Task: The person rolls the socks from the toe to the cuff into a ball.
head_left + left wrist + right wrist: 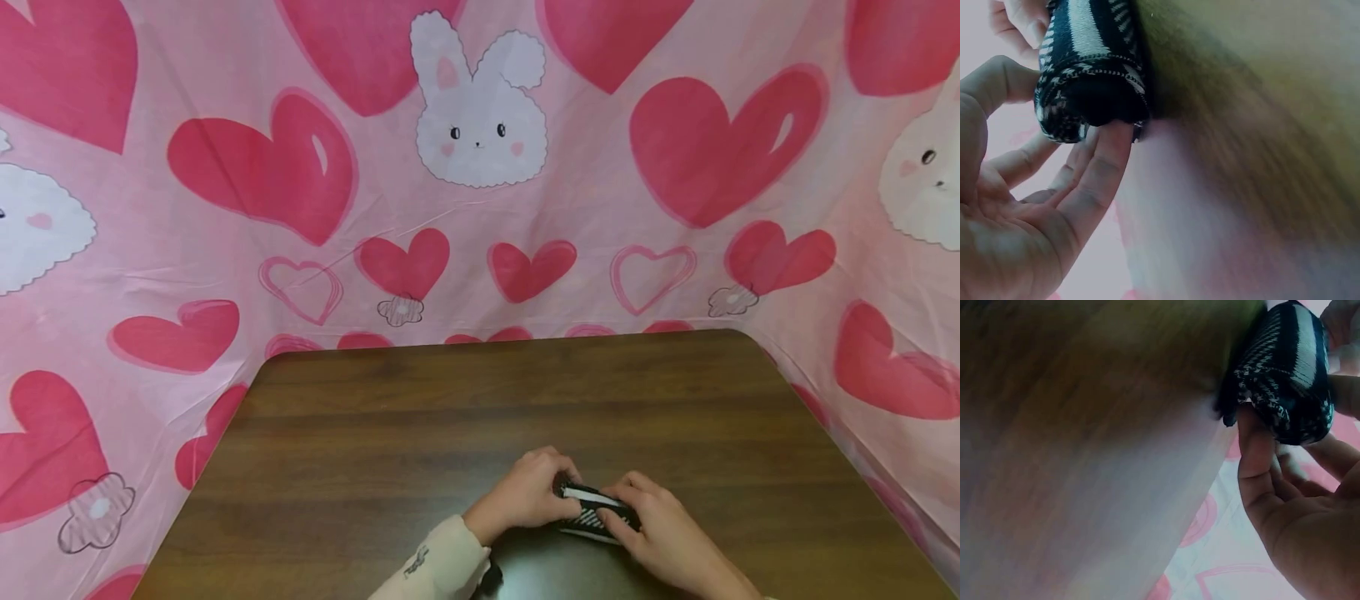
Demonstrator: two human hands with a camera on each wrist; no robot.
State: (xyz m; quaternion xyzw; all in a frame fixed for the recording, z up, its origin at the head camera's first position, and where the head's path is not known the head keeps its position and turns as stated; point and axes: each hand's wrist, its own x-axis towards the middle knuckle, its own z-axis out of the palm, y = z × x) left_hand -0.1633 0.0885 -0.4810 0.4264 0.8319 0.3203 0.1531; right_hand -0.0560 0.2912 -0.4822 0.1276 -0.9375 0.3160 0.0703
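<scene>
Wooden table (420, 417), pink heart-and-bunny cloth (480, 208) behind, hands on rolled fabric (592, 510)

My left hand (525, 498) and right hand (660, 533) sit close together near the front edge of the table (420, 417), with the rolled black-and-white fabric (592, 508) wedged between them, so nothing passes through that gap. All the wood from my knuckles to the far edge and out to both far corners lies open to me. Past the far, left and right edges the pink heart-print cloth (585, 183) rises like a wall and blocks reaching beyond.
</scene>
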